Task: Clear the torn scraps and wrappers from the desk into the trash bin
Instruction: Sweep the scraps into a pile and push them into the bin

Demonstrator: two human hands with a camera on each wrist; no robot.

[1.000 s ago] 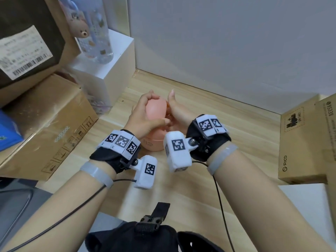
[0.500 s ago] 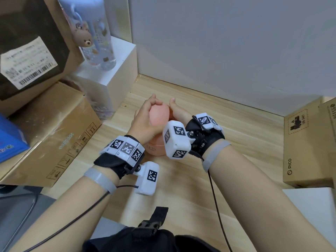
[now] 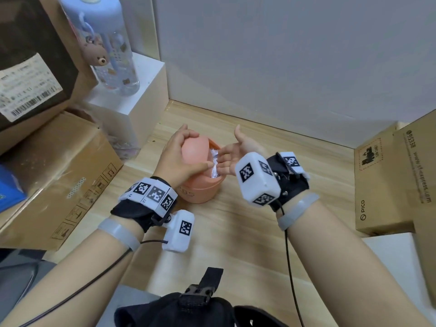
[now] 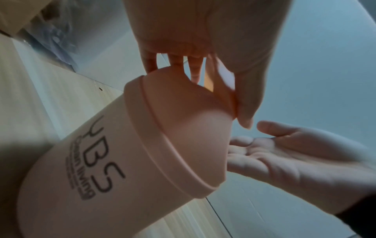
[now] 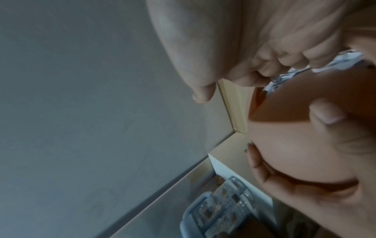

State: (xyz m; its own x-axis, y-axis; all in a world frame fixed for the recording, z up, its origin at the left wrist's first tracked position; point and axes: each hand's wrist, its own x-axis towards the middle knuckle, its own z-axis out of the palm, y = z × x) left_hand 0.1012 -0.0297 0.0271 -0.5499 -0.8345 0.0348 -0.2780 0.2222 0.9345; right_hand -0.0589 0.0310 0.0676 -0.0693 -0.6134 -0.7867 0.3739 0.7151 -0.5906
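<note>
A pink trash bin (image 3: 200, 192) with a domed swing lid (image 3: 194, 149) stands on the wooden desk (image 3: 236, 232). My left hand (image 3: 179, 156) grips the lid from above, fingers over the far side and thumb on the near edge, holding it tilted. White crumpled scraps (image 3: 214, 162) lie in the gap it leaves. My right hand (image 3: 233, 154) is just right of that gap, palm open, fingertips touching the scraps. From the left wrist I see the bin (image 4: 91, 169), the left hand (image 4: 203, 32) and the right palm (image 4: 284, 161). The right wrist view shows the scraps (image 5: 343, 63) under the right fingers (image 5: 284, 56).
Stacked cardboard boxes (image 3: 59, 173) crowd the left side, with a white box (image 3: 132, 107) carrying a clear water bottle (image 3: 111, 50) behind them. More cardboard boxes (image 3: 382, 180) stand on the right. A grey wall (image 3: 283, 67) closes off the back of the desk.
Both hands were cupped around the bin's lid. The right hand has since drawn away to the right and opened, the lid is tilted, and white scraps show in the gap.
</note>
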